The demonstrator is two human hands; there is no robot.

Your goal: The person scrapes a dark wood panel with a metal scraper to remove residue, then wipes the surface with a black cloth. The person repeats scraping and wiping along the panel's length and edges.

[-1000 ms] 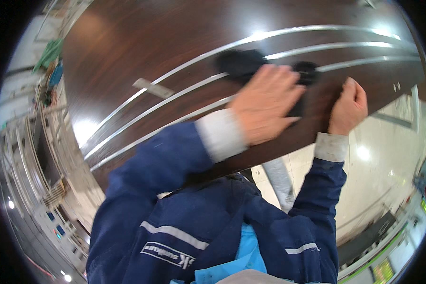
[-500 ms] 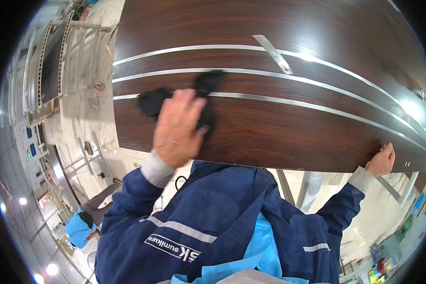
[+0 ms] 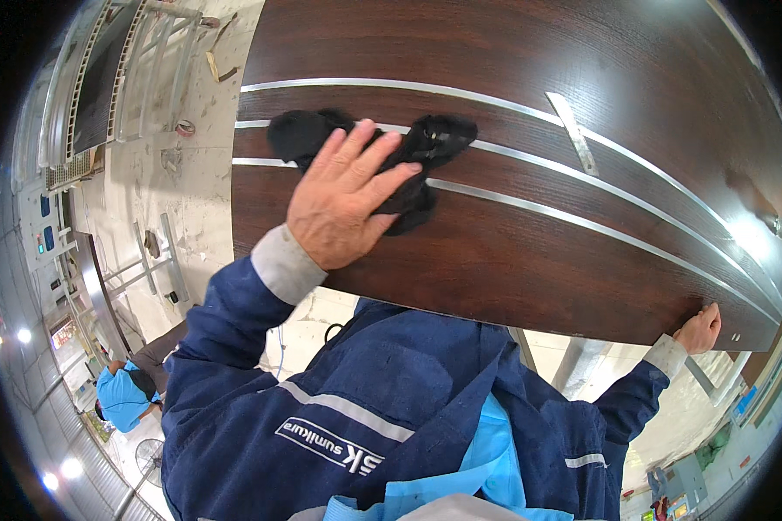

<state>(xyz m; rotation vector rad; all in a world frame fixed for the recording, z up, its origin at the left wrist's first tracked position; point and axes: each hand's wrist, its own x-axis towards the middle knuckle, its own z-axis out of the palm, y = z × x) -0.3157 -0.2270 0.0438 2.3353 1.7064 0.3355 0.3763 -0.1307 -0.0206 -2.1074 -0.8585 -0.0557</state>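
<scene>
A dark brown wood-grain panel (image 3: 513, 260) with three thin silver stripes lies in front of me. My left hand (image 3: 343, 195) rests flat, fingers spread, on a bunched black cloth (image 3: 443, 139) toward the panel's left end. The cloth covers part of the two nearer stripes, and its middle is hidden under my palm. Over at the near right corner, my right hand (image 3: 699, 330) is closed on the panel's edge; its fingertips are partly hidden. A short flat metal strip (image 3: 572, 135) lies slantwise across the farthest stripe, away from both hands.
Metal legs (image 3: 579, 365) show under the panel's near edge. At the left stands a rack with a dark board (image 3: 113, 74). A person in a light blue top (image 3: 126, 395) is at the lower left, near a fan (image 3: 149, 453). Grey equipment (image 3: 682, 482) stands lower right.
My left hand and the black cloth have moved a little farther from me, across the stripes. The whole view has shifted somewhat. My right hand stays at the panel's near right edge.
</scene>
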